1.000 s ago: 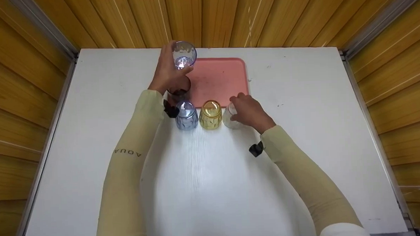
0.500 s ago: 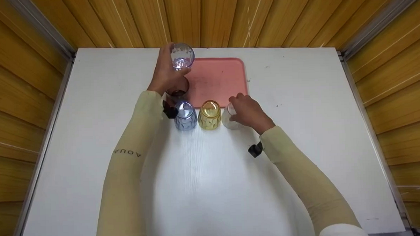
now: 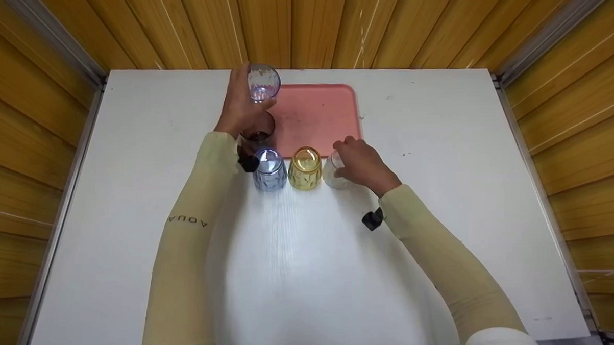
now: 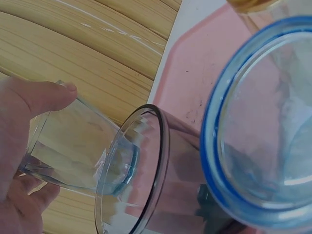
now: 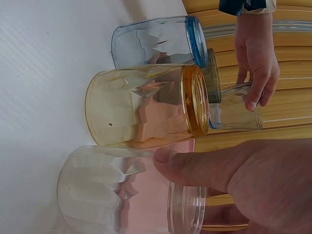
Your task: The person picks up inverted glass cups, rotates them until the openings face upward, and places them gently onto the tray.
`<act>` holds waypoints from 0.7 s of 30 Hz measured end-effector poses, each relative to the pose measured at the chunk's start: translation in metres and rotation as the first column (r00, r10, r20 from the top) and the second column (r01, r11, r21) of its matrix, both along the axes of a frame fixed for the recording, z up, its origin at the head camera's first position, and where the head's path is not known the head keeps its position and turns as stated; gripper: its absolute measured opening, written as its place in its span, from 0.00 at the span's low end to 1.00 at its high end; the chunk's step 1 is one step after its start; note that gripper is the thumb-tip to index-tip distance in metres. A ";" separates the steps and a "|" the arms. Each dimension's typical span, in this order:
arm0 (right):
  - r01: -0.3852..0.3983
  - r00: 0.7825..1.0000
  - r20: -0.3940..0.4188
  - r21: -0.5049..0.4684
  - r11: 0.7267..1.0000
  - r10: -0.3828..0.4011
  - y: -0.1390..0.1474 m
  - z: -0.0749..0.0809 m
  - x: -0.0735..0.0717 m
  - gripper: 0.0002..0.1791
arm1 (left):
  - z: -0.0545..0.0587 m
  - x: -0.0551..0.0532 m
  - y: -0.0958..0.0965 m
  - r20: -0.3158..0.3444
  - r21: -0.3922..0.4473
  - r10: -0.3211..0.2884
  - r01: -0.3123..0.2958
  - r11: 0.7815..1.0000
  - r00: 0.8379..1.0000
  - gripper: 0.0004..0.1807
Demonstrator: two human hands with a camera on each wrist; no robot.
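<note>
My left hand (image 3: 240, 101) holds a pale blue-tinted glass (image 3: 263, 82) near its rim, mouth upward, at the far left corner of the pink tray (image 3: 315, 118). Beneath that wrist a dark brown glass (image 3: 260, 127) stands mouth up on the tray's left part, partly covered by the hand. Along the tray's near edge, a blue glass (image 3: 269, 169), a yellow glass (image 3: 305, 168) and a clear glass (image 3: 332, 171) stand upside down in a row. My right hand (image 3: 362, 163) grips the clear glass, its thumb (image 5: 190, 168) along the side near the base.
The white table (image 3: 300, 275) reaches back to wood-panelled walls (image 3: 317, 29) on three sides. The upside-down blue glass (image 4: 263, 126) sits close to the left wrist camera. In the right wrist view, the yellow glass (image 5: 146, 105) stands right beside the clear one.
The glass in my left hand has shifted very slightly left. Both hands keep their holds, and the head view has drifted a little.
</note>
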State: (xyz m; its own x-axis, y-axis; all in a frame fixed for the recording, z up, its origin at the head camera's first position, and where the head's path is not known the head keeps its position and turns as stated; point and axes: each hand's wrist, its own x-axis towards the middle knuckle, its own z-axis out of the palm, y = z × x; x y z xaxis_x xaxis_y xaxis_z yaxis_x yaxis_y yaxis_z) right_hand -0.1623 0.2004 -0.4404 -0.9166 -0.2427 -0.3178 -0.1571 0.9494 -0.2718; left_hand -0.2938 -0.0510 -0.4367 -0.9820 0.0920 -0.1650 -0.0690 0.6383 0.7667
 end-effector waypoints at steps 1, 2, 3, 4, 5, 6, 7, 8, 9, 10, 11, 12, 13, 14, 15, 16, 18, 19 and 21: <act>0.005 1.000 0.003 -0.002 1.000 -0.005 0.000 0.000 0.000 0.33 | -0.001 -0.001 0.000 0.001 -0.009 -0.002 0.002 1.000 1.000 0.56; 0.011 1.000 0.007 -0.002 1.000 -0.011 0.000 0.000 0.000 0.33 | -0.001 -0.001 0.000 0.000 -0.018 -0.003 0.003 1.000 1.000 0.56; 0.015 1.000 0.011 -0.005 1.000 -0.015 -0.001 0.000 0.000 0.33 | -0.002 -0.001 0.000 -0.002 -0.030 -0.006 0.005 1.000 1.000 0.56; 0.020 1.000 0.015 -0.007 1.000 -0.020 -0.001 0.000 0.000 0.34 | -0.002 -0.001 0.000 -0.001 -0.039 -0.006 0.006 0.999 1.000 0.55; 0.023 1.000 0.019 -0.010 1.000 -0.023 -0.001 0.000 0.001 0.34 | -0.003 -0.002 0.000 -0.001 -0.045 -0.005 0.005 0.999 1.000 0.55; 0.021 1.000 0.019 -0.009 1.000 -0.021 -0.002 0.000 0.001 0.34 | -0.003 -0.002 0.000 0.001 -0.050 -0.003 0.004 0.999 1.000 0.55; 0.020 1.000 0.017 -0.011 1.000 -0.019 -0.002 0.000 0.001 0.34 | -0.003 -0.002 0.000 0.008 -0.050 -0.001 0.001 0.999 1.000 0.54; 0.016 1.000 0.015 -0.012 1.000 -0.016 -0.001 0.000 0.001 0.34 | -0.003 -0.003 0.001 0.015 -0.046 0.003 -0.002 0.999 1.000 0.54; 0.006 1.000 0.011 -0.007 1.000 -0.006 -0.001 0.000 0.001 0.33 | -0.003 -0.003 0.001 0.015 -0.044 0.003 -0.003 0.999 1.000 0.54; -0.003 1.000 0.007 -0.002 1.000 0.003 -0.001 0.000 0.001 0.33 | -0.004 -0.004 0.001 0.018 -0.043 0.004 -0.003 0.999 1.000 0.54; -0.010 1.000 0.003 0.001 1.000 0.010 0.000 0.000 0.001 0.33 | -0.004 -0.004 0.002 0.021 -0.043 0.003 -0.002 0.999 1.000 0.54; -0.017 1.000 -0.001 0.005 1.000 0.017 0.000 0.000 0.000 0.33 | -0.004 -0.005 0.002 0.023 -0.043 0.002 -0.001 0.999 1.000 0.54; -0.024 1.000 -0.005 0.007 1.000 0.024 0.001 0.000 0.000 0.33 | -0.004 -0.005 0.002 0.023 -0.042 0.001 0.000 0.999 1.000 0.54; -0.030 1.000 -0.006 0.010 0.999 0.030 0.001 0.000 0.000 0.32 | -0.004 -0.006 0.002 0.021 -0.042 0.000 0.001 0.999 1.000 0.54; -0.034 0.999 -0.006 0.010 0.999 0.034 0.001 0.000 0.000 0.32 | -0.004 -0.006 0.002 0.021 -0.044 0.000 0.001 0.999 1.000 0.54; -0.028 1.000 -0.004 0.005 1.000 0.028 0.001 0.000 0.000 0.32 | -0.005 -0.006 0.002 0.025 -0.042 0.001 0.000 0.999 1.000 0.54; -0.022 1.000 -0.002 -0.003 1.000 0.022 0.000 0.000 0.001 0.32 | -0.006 -0.007 0.001 0.031 -0.038 0.004 -0.003 0.999 1.000 0.53; -0.020 1.000 0.000 -0.006 1.000 0.020 0.000 -0.001 0.001 0.32 | -0.007 -0.007 0.001 0.034 -0.039 0.005 -0.003 0.999 0.999 0.53; -0.010 1.000 0.004 -0.012 1.000 0.011 -0.001 -0.001 0.002 0.32 | -0.008 -0.007 0.001 0.040 -0.040 0.007 -0.005 0.999 0.999 0.54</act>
